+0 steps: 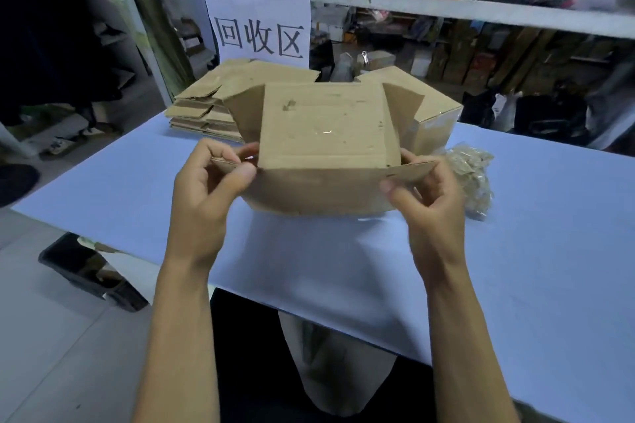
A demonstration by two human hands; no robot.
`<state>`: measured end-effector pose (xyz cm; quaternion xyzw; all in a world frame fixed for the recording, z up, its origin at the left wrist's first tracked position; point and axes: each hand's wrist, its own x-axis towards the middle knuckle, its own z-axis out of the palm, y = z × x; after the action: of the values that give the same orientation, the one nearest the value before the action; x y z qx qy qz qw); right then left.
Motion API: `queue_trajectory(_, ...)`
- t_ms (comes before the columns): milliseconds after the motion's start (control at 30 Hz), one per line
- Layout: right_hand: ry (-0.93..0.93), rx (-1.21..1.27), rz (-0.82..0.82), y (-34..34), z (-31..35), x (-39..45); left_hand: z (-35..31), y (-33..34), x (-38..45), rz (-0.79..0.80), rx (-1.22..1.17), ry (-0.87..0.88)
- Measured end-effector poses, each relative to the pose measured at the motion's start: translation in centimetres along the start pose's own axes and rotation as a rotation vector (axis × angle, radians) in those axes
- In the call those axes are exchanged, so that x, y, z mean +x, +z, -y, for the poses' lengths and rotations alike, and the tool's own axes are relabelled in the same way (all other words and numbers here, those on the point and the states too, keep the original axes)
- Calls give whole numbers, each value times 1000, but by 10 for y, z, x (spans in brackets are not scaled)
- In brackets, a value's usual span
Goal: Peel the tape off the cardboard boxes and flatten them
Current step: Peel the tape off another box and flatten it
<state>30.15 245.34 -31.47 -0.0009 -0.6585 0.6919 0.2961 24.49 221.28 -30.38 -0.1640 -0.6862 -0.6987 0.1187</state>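
Nearest, the left hand (pixel 209 178) and right hand (pixel 424 187) hold an opened cardboard box (pixel 323 148) just above the blue table (pixel 515 251), each pinching a side flap between thumb and curled fingers. The box looks light and stiff but creasable, best gripped at its flap edges and folded along the scored lines. Beside it lies a wad of peeled tape (pixel 472 178). Behind are flattened boxes (pixel 213 103), a still-assembled box (pixel 434 113) and a paper sign (pixel 257 24).

Box (pixel 323 127) matt brown cardboard; tape wad (pixel 472 178) glossy, crinkled plastic
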Motion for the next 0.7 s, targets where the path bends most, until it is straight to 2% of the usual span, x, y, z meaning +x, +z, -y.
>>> queue_trajectory(100, 40, 17, 1, -2, 10, 0, -3, -3, 1, 20, 38, -65)
queue_trajectory(200, 0, 67, -43, -4, 16, 2, -8, 2, 0, 5, 59, -67)
queue_trajectory(400, -138, -18, -80, -5, 17, 3, -11, 12, 1, -168, 276, 128)
queue_trajectory(567, 10, 8, -65, -9, 19, -1, -13, 10, -5, -132, 51, 40)
queue_trajectory(700, 54, -137, 24, -16, 16, 3, -15, 2, -5, -116, 178, 63)
